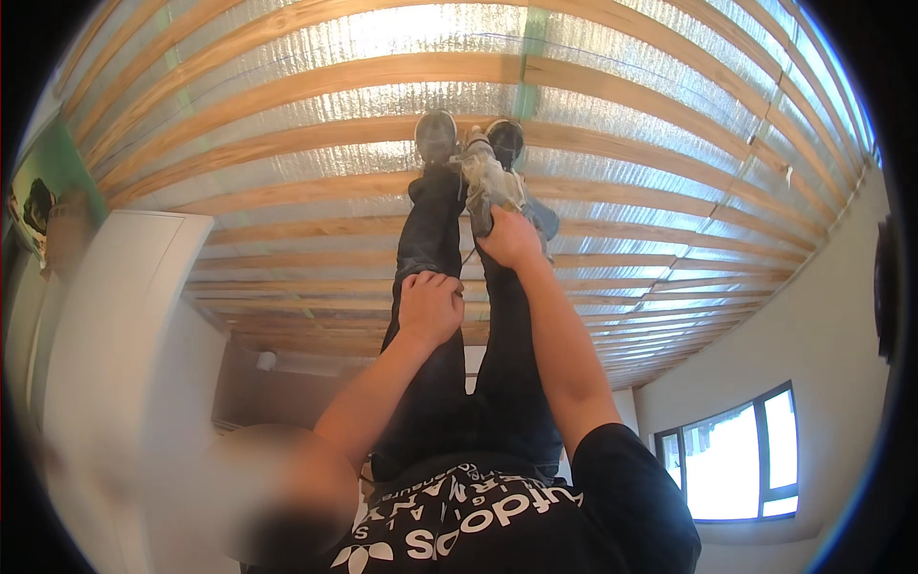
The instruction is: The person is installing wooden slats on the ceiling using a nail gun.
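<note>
My right hand (512, 236) is wrapped around the dark handle of a dusty, pale tool (491, 179) that looks like a power tool, its exact kind unclear. The tool points away from me, between my shoes, beside a dark shoe (505, 142). A bluish-grey, bag-like piece (545, 220) shows just right of it. My left hand (431, 308) rests on my left trouser leg (426, 230) near the knee, holding nothing that I can see, its fingers laid over the cloth.
Wooden battens (402, 69) run crosswise over silver foil sheeting (622, 105), with gaps between them. A white panel or door (124, 306) stands at left, a dark-framed window (732, 454) at lower right. A blurred round shape (287, 488) covers the lower left.
</note>
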A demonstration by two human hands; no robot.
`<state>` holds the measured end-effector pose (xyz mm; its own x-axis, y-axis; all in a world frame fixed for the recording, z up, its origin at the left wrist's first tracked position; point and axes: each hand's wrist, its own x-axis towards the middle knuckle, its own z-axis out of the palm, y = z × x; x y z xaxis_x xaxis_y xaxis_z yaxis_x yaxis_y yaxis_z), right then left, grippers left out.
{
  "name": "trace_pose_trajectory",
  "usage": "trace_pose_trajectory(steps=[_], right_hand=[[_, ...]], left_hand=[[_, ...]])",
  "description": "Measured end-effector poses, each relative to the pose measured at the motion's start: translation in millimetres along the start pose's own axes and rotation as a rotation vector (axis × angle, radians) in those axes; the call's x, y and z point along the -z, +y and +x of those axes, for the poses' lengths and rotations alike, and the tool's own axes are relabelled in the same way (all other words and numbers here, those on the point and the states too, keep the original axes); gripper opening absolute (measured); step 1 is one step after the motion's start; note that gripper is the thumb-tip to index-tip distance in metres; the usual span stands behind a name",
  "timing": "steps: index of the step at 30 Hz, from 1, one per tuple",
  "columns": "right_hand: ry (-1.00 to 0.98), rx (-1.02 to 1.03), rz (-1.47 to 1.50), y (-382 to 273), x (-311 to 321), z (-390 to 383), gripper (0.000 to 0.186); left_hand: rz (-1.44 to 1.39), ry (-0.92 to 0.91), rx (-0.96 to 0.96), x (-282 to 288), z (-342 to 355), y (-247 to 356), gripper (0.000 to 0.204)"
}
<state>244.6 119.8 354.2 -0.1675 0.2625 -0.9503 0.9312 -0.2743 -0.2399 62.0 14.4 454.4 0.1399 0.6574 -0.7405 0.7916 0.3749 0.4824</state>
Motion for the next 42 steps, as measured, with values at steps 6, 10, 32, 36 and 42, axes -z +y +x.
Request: trace_pose_trajectory(steps=[6,10,32,36,42], right_hand=[[0.019,-0.006,0.031,1,0,1,0.04],[0.052,0.003,0.033,5,-2,3,0.044],[0.006,-0.007,0.047,9,2,5,0.042],[0.014,-0.001,0.055,13,0,6,0.042],[0.033,0.011,0.083,18,2,8,0.043]], left_hand=[[0.0,-0.004,-0.005,2,1,0,0.01],[0.003,0.001,-0.008,2,1,1,0.01],[0.023,-0.03,-0.015,8,4,-1,0.011],[0.032,-0.041,-0.01,8,4,0,0.011],[0.044,-0.032,-0.026,7,5,0,0.011]])
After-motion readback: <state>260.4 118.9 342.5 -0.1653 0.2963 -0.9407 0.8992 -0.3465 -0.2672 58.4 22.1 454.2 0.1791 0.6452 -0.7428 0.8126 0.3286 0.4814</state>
